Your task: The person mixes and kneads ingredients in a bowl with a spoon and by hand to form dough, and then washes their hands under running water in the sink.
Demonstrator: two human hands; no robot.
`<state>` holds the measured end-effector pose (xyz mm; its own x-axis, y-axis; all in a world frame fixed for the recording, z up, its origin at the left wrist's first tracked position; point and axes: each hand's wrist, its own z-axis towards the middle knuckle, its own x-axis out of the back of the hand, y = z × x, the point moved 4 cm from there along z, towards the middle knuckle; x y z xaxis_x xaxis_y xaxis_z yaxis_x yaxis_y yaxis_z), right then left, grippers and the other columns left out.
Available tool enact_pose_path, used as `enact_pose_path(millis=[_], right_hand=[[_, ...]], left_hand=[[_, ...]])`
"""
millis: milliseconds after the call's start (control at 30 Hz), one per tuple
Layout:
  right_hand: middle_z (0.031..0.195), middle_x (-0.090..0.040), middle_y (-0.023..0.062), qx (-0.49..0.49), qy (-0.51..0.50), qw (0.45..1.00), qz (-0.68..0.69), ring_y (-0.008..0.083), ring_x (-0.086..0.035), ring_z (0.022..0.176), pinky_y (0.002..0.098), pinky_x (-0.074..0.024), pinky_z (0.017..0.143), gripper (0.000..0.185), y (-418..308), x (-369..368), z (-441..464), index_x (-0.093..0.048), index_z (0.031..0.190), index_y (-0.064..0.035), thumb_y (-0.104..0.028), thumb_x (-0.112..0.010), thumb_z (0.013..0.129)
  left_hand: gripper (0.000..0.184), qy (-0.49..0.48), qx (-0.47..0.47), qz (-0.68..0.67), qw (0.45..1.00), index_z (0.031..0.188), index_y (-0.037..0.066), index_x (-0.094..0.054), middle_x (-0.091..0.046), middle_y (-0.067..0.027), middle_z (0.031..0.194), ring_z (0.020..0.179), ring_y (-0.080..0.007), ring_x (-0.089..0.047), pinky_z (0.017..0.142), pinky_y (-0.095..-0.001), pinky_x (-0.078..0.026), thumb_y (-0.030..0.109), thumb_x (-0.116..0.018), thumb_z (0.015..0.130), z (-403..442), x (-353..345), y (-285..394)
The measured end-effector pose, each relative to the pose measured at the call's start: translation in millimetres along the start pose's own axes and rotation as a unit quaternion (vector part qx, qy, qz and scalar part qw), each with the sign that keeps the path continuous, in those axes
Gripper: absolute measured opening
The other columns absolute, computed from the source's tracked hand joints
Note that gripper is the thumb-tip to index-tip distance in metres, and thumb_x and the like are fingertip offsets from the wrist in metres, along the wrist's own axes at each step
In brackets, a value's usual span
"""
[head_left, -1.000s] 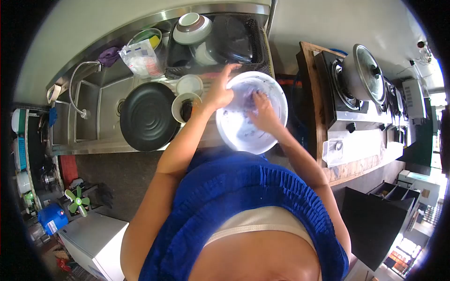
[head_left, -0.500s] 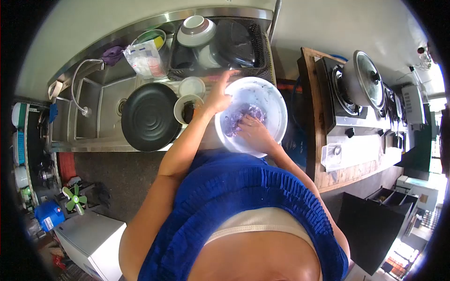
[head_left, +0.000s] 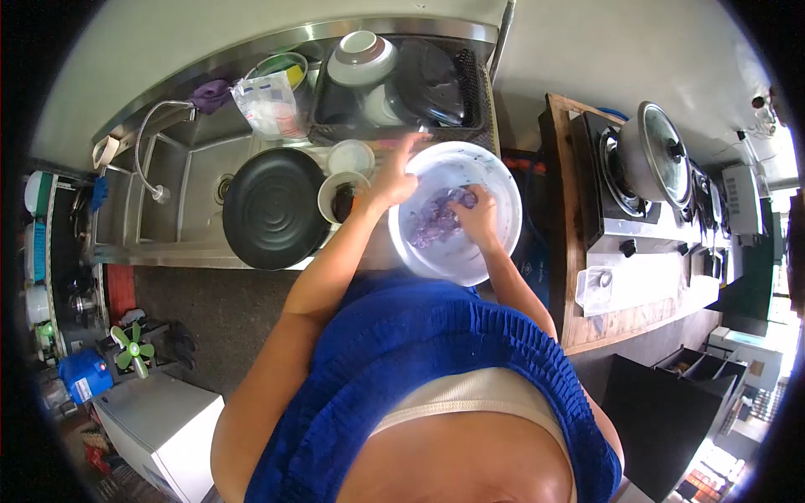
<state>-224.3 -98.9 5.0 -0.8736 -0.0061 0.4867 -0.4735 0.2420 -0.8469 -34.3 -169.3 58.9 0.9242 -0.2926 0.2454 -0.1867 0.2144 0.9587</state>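
A deep white basin (head_left: 501, 241) stands at the counter's front edge, against the blue clothing. Glossy purple shreds or pieces (head_left: 432, 225) lie in its bottom; their exact kind I cannot make out. My right hand (head_left: 481, 220) reaches inside, fingers curled down around some of the purple pieces. At the basin's left rim, my left hand (head_left: 392, 182) grips the edge, thumb over the rim and index finger stretched out along the outside. Beside that wrist stand a cup with dark contents (head_left: 329, 191) and a pale round container (head_left: 350, 158).
A black pan (head_left: 275, 210) lies partly over the steel sink (head_left: 193, 180). Behind are a plastic bag (head_left: 270, 105) and a black dish rack (head_left: 314, 132) with bowls. To the right, a lidded pot (head_left: 641, 159) sits on a stove above a wooden counter (head_left: 579, 323).
My right hand has drawn its fingers together and moved slightly up and right inside the basin, baring more purple pieces. My left hand keeps its place at the rim.
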Motion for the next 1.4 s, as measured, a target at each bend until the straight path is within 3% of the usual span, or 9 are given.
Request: enact_pose_path(millis=[67,200,367,533,867,933,1067,1167,1400], right_hand=[[0.091,-0.068,0.0182,0.100,0.136,0.986,-0.003,0.0324,-0.065,0.088,0.0392,-0.0482,0.087,0.050,-6.5,5.1,-2.9,-0.062,0.112,-0.0008,-0.016,-0.080,0.067],[0.101,-0.065,0.0204,0.147,0.145,0.977,0.054,0.0345,-0.061,0.099,0.0399,-0.0462,0.091,0.059,-48.5,-3.3,-28.2,-0.059,0.120,-0.0015,-0.011,-0.079,0.065],[0.133,-0.052,0.0210,0.340,-0.002,0.894,-0.292,0.0396,-0.038,0.131,0.0473,-0.0316,0.106,0.055,-64.4,-20.1,-54.4,-0.051,0.131,-0.0007,-0.020,-0.064,0.081],[0.153,-0.027,0.0154,0.360,-0.129,0.870,-0.312,0.0340,-0.022,0.143,0.0507,-0.0174,0.116,0.058,-40.9,-42.2,-58.9,-0.036,0.142,0.0000,-0.023,-0.051,0.091],[0.141,-0.045,0.0172,0.347,-0.135,0.877,-0.303,0.0328,-0.037,0.135,0.0490,-0.0274,0.112,0.049,-43.1,-42.5,-35.1,-0.054,0.130,-0.0046,-0.024,-0.059,0.086],[0.132,-0.054,0.0174,0.103,-0.210,0.972,0.006,0.0350,-0.048,0.125,0.0484,-0.0353,0.105,0.047,-35.7,-21.7,-17.7,-0.058,0.125,-0.0056,-0.020,-0.065,0.080],[0.128,-0.055,0.0252,0.258,0.067,0.956,-0.120,0.0445,-0.049,0.119,0.0494,-0.0369,0.103,0.054,-25.7,-25.7,-10.0,-0.051,0.129,0.0045,-0.018,-0.065,0.082],[0.126,-0.054,0.0290,0.302,0.120,0.941,-0.090,0.0471,-0.048,0.118,0.0491,-0.0360,0.103,0.060,-20.4,-52.8,-5.5,-0.045,0.131,0.0096,-0.021,-0.064,0.083],[0.122,-0.057,0.0301,0.308,-0.036,0.951,-0.021,0.0429,-0.051,0.119,0.0485,-0.0359,0.106,0.057,-41.6,-53.2,-13.0,-0.050,0.126,0.0108,-0.015,-0.063,0.077]], left_hand=[[0.081,-0.016,0.001,-0.077,0.997,0.135,0.010,-0.041,-0.057,-0.0148,0.123,0.120,-0.0234,-0.054,0.099,-0.0300,-0.041,-0.022,-0.037,0.062,1.4,-1.9,5.6],[0.080,-0.030,0.000,-0.039,0.999,0.135,0.010,-0.041,-0.057,-0.0141,0.124,0.120,-0.0232,-0.054,0.100,-0.0302,-0.041,-0.022,-0.036,0.062,4.1,-5.0,1.2],[0.074,-0.012,0.056,-0.072,0.996,0.135,0.010,-0.041,-0.056,-0.0145,0.125,0.120,-0.0221,-0.054,0.099,-0.0300,-0.042,-0.022,-0.041,0.067,1.4,-4.2,4.5],[0.074,-0.019,0.029,-0.080,0.996,0.135,0.010,-0.041,-0.058,-0.0136,0.122,0.117,-0.0219,-0.056,0.097,-0.0297,-0.044,-0.022,-0.042,0.069,2.5,-6.7,-1.3],[0.077,0.010,0.016,-0.029,0.999,0.132,0.008,-0.045,-0.055,-0.0165,0.127,0.122,-0.0260,-0.052,0.097,-0.0289,-0.041,-0.019,-0.039,0.060,-6.8,4.8,-8.4],[0.078,0.006,0.033,-0.055,0.998,0.133,0.009,-0.045,-0.055,-0.0170,0.127,0.122,-0.0267,-0.052,0.097,-0.0289,-0.041,-0.018,-0.039,0.060,-7.1,6.5,-15.6],[0.078,0.004,0.064,-0.044,0.997,0.133,0.009,-0.044,-0.055,-0.0176,0.127,0.123,-0.0263,-0.051,0.100,-0.0284,-0.038,-0.019,-0.039,0.061,-7.9,4.9,-13.6],[0.077,-0.016,-0.006,-0.050,0.999,0.133,0.009,-0.045,-0.054,-0.0174,0.129,0.126,-0.0250,-0.049,0.103,-0.0290,-0.036,-0.019,-0.038,0.061,-3.1,-3.6,-9.1],[0.078,-0.049,0.006,-0.101,0.994,0.134,0.008,-0.044,-0.051,-0.0172,0.133,0.132,-0.0254,-0.044,0.109,-0.0342,-0.032,-0.020,-0.039,0.062,-1.2,-5.9,25.1]])
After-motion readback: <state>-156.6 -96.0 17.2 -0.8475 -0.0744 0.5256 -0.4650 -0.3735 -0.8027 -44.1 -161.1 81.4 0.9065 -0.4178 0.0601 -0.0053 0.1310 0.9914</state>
